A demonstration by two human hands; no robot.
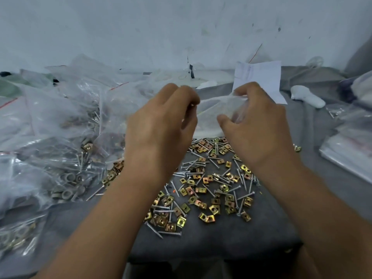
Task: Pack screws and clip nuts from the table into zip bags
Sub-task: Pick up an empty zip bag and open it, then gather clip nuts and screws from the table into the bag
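Observation:
A clear zip bag (211,111) hangs in the air between both hands, above the table. My right hand (255,121) pinches the bag's upper right edge. My left hand (163,121) is curled at the bag's left side with a small metal piece (192,105) showing at its fingertips; what the piece is cannot be told. Below the hands, loose silver screws (193,164) and gold clip nuts (214,209) lie scattered on the grey cloth table (221,238).
A heap of filled zip bags (50,137) with screws, nuts and washers covers the left side. Flat empty bags (350,152) are stacked at the right edge. A white paper (261,77) and a white object (306,95) lie near the wall.

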